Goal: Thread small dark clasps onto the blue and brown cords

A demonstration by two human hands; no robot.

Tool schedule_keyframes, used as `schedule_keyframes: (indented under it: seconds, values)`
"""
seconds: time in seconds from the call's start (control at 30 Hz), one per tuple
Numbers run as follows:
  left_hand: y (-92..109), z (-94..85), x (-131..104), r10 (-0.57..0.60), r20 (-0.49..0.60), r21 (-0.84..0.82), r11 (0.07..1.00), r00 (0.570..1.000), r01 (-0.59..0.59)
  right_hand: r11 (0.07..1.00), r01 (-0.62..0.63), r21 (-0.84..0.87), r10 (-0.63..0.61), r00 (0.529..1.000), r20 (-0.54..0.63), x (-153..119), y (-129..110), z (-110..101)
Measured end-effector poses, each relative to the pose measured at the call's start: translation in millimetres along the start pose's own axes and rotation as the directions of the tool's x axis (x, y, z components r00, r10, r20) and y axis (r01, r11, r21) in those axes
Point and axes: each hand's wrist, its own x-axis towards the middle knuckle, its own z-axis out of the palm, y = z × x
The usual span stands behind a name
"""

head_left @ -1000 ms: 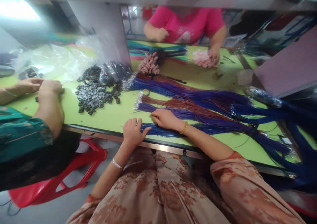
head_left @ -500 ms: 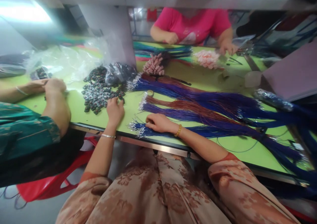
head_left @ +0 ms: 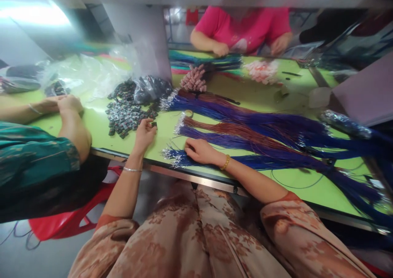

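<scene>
My left hand (head_left: 144, 133) is at the right edge of a heap of small dark connector pieces (head_left: 126, 115) on the green table (head_left: 98, 132), its fingertips pinched on one dark piece. My right hand (head_left: 201, 151) lies flat on a bundle of blue wires (head_left: 264, 160) near the table's front edge, fingers by the bundle's silver-tipped ends. Further bundles of blue and red-brown wires (head_left: 245, 130) fan out to the right behind it.
A person in a green sleeve (head_left: 33, 159) works at the left, hands on the table. Another in a pink top (head_left: 242, 26) sits across. A bag of dark parts (head_left: 152, 89), clear plastic (head_left: 82, 73), pink connector piles (head_left: 194, 79) and a red stool (head_left: 61, 224) are nearby.
My left hand left the blue wire ends, reached left to the heap of dark pieces and closed its fingertips on one. My right hand stayed on the blue bundle.
</scene>
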Motion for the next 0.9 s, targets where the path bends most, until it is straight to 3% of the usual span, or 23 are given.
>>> schedule_keyframes:
  seconds: [0.13,0.27,0.43,0.53,0.67,0.77,0.9]
  values:
    - [14,0.2,-34,-0.072,0.134,-0.440,0.889,0.988,0.124,0.968,0.035,0.250,-0.032,0.999,-0.015,10,-15,-3]
    - [21,1.0,-68,-0.133,0.260,-0.618,0.738,0.956,0.271,0.957,0.073,0.282,-0.075,0.997,-0.003,19,-28,-3]
    - [20,-0.1,-92,-0.184,0.221,-0.696,0.658,0.958,0.287,0.987,0.069,0.145,-0.064,0.997,-0.039,16,-24,-2]
    - [23,0.0,-99,-0.191,0.168,-0.723,0.643,0.967,0.252,0.959,0.034,0.280,-0.017,0.998,-0.062,10,-20,-4]
    - [28,7.5,-107,-0.182,0.289,-0.708,0.620,0.940,0.338,0.859,0.041,0.510,0.011,0.995,-0.098,5,-20,-4]
    - [29,17.5,-113,-0.174,0.401,-0.687,0.593,0.899,0.421,0.885,0.042,0.463,0.019,0.992,-0.128,2,-21,-2]
    - [27,26.2,-118,-0.153,0.457,-0.680,0.576,0.876,0.455,0.934,0.049,0.355,0.009,0.987,-0.161,-3,-23,-1]
